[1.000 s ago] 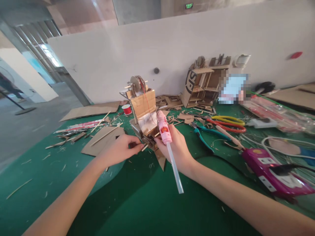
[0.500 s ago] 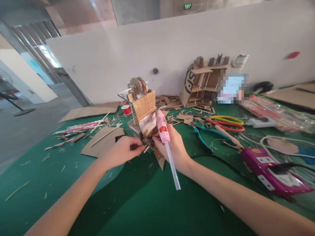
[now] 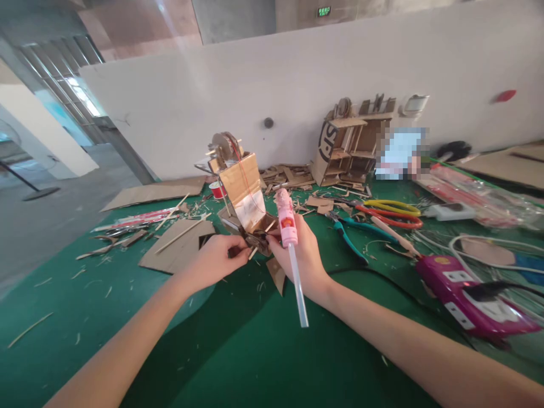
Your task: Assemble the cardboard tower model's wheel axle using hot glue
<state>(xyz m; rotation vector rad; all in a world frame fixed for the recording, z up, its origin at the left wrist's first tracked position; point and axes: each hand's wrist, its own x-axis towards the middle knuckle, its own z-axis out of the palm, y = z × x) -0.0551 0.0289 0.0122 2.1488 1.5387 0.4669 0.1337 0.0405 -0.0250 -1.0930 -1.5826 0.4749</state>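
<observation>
A cardboard model (image 3: 240, 180) with a cardboard wheel (image 3: 226, 146) and red thread on top stands tilted in front of me. At its lower front edge my left hand (image 3: 219, 258) is closed, thumb and fingers pinched around the end of a short wooden stick (image 3: 253, 253). My right hand (image 3: 304, 249) is wrapped around a pink hot glue gun (image 3: 287, 218). From the gun's rear a clear glue stick (image 3: 298, 286) sticks out toward me. The thumb of that hand touches the model's front right corner; the fingers behind the gun are hidden.
Cardboard scraps (image 3: 293, 175) and a second cardboard model (image 3: 346, 148) lie toward the white wall. Pliers (image 3: 351, 241), yellow-handled (image 3: 393, 206) and orange-handled tools, and a magenta power strip (image 3: 471, 294) with cables are on the right. A red thread spool (image 3: 217, 190) stands behind the model.
The model has shifted slightly left and tipped back, showing more of its inside. The glue gun has moved a little right, away from the model's panel. My left hand has barely moved.
</observation>
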